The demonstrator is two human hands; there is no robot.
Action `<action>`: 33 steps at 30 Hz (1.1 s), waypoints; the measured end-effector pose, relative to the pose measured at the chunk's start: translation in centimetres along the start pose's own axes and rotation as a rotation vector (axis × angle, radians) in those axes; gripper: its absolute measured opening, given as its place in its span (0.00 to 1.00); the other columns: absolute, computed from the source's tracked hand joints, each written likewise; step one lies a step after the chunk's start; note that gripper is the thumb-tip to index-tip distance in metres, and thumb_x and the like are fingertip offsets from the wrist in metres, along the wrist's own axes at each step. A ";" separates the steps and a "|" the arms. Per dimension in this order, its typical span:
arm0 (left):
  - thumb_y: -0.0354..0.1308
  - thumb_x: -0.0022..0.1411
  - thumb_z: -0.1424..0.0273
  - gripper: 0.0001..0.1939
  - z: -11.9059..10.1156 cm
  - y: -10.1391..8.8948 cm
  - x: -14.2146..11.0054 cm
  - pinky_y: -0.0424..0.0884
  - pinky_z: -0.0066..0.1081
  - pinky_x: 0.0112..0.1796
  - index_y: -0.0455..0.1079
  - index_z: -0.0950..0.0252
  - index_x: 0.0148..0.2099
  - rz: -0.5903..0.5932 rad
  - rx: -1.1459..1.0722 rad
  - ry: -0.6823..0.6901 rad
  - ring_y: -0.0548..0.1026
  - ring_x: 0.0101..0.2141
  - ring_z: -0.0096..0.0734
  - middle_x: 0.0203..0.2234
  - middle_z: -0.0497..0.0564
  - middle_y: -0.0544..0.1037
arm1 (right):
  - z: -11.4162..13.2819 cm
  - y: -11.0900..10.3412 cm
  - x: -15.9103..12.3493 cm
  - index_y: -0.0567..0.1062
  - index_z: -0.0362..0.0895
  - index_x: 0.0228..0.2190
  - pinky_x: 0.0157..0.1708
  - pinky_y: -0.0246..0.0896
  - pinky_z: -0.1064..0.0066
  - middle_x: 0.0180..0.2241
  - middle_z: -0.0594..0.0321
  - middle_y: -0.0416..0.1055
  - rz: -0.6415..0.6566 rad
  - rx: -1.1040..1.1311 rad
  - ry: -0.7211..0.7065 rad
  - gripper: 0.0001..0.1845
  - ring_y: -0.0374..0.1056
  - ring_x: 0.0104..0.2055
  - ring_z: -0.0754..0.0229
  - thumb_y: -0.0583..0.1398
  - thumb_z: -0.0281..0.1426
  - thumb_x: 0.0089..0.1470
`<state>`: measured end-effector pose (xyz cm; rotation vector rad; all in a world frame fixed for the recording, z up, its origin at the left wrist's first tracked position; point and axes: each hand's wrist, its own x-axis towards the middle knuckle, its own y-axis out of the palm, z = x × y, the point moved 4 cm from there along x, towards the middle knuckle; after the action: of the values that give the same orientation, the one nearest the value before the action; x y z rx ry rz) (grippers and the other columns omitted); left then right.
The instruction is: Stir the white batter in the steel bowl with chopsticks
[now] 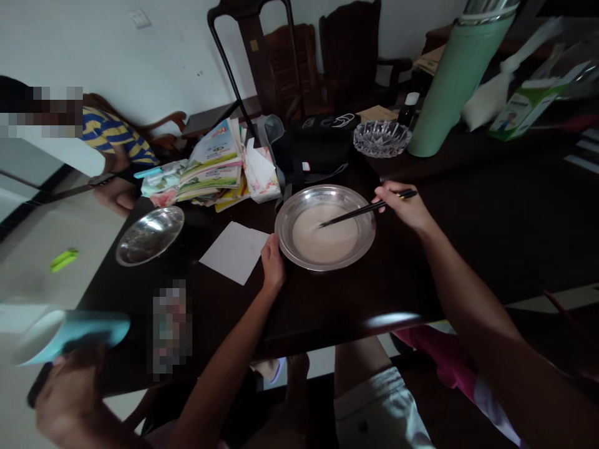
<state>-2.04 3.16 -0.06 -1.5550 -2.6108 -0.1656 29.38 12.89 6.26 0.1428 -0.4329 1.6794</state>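
Observation:
A round steel bowl [299, 246] holding pale batter [327, 237] sits on the dark table [468, 249]. My right hand [402, 206] is closed on a pair of dark chopsticks [360, 212], whose tips reach into the batter. My left hand [272, 262] rests against the bowl's left rim, fingers curled on it. A white sheet of paper [234, 251] lies just left of my left hand.
A second steel bowl [150, 236] stands at the left. Behind are a stack of books [215, 168], a black bag [318, 149], a glass ashtray [381, 137] and a tall green flask [449, 81]. Another person in a striped shirt [112, 137] sits at the far left; a third person's hand [65, 393] is bottom left.

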 end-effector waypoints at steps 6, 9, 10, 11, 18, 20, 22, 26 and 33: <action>0.56 0.60 0.47 0.27 -0.3 0.0 0.0 0.57 0.28 0.27 0.56 0.62 0.23 0.009 0.049 0.017 0.54 0.24 0.25 0.19 0.43 0.56 | -0.3 0.0 0.0 0.77 0.46 0.19 0.24 0.56 0.69 0.15 0.66 0.66 0.023 0.029 0.021 0.25 0.61 0.19 0.66 0.62 0.53 0.53; 0.56 0.60 0.47 0.27 -0.4 0.0 0.0 0.57 0.28 0.27 0.55 0.62 0.23 0.000 0.055 0.013 0.53 0.25 0.25 0.20 0.43 0.56 | 0.2 0.4 -0.1 0.78 0.45 0.22 0.28 0.60 0.69 0.18 0.65 0.70 0.083 -0.003 0.002 0.24 0.66 0.23 0.64 0.64 0.54 0.51; 0.56 0.60 0.47 0.27 -0.4 0.0 0.0 0.57 0.28 0.27 0.55 0.62 0.23 0.001 0.055 0.013 0.53 0.25 0.25 0.20 0.43 0.56 | 0.3 0.2 0.0 0.78 0.45 0.21 0.28 0.60 0.69 0.17 0.65 0.69 0.033 -0.011 -0.003 0.25 0.66 0.23 0.64 0.64 0.55 0.50; 0.56 0.60 0.47 0.27 -0.4 0.0 0.0 0.57 0.28 0.27 0.55 0.62 0.23 0.002 0.054 0.014 0.53 0.25 0.25 0.20 0.43 0.56 | 0.3 -0.1 0.0 0.77 0.46 0.20 0.27 0.59 0.69 0.16 0.66 0.68 -0.029 -0.014 -0.005 0.26 0.64 0.21 0.65 0.63 0.55 0.50; 0.57 0.61 0.49 0.26 -0.1 -0.1 0.0 0.56 0.28 0.27 0.56 0.62 0.23 -0.001 0.035 -0.006 0.53 0.24 0.25 0.20 0.43 0.56 | 0.2 0.6 -0.1 0.78 0.46 0.21 0.27 0.60 0.69 0.17 0.65 0.70 0.106 0.021 0.023 0.24 0.66 0.22 0.64 0.64 0.54 0.50; 0.57 0.61 0.50 0.25 0.0 -0.1 0.1 0.57 0.28 0.27 0.57 0.62 0.23 -0.006 0.021 -0.007 0.54 0.24 0.25 0.20 0.42 0.56 | 0.1 0.3 0.1 0.77 0.46 0.21 0.28 0.60 0.69 0.18 0.65 0.71 0.050 0.018 0.005 0.24 0.66 0.23 0.64 0.64 0.54 0.49; 0.57 0.61 0.51 0.24 0.1 -0.2 0.1 0.57 0.28 0.27 0.58 0.62 0.23 -0.008 0.012 -0.005 0.55 0.24 0.25 0.20 0.42 0.56 | -0.2 -0.6 0.2 0.76 0.46 0.18 0.25 0.57 0.69 0.15 0.66 0.68 -0.087 0.023 0.001 0.26 0.62 0.20 0.65 0.63 0.55 0.51; 0.58 0.61 0.51 0.25 0.2 -0.3 0.1 0.58 0.27 0.27 0.57 0.63 0.23 0.000 0.008 -0.009 0.55 0.24 0.25 0.20 0.42 0.56 | -0.3 -0.3 0.1 0.76 0.46 0.18 0.23 0.54 0.69 0.14 0.67 0.65 -0.016 0.046 0.037 0.27 0.60 0.18 0.66 0.61 0.55 0.53; 0.58 0.61 0.52 0.26 -0.3 -0.1 0.0 0.54 0.27 0.24 0.55 0.62 0.22 -0.016 0.009 -0.010 0.53 0.23 0.24 0.18 0.42 0.55 | 0.1 -0.7 0.2 0.75 0.45 0.17 0.23 0.55 0.70 0.15 0.66 0.66 -0.116 0.018 0.006 0.28 0.60 0.18 0.66 0.62 0.57 0.50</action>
<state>-2.11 3.12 0.22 -1.5363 -2.6288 -0.1480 29.99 13.10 6.57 0.1730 -0.3976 1.5697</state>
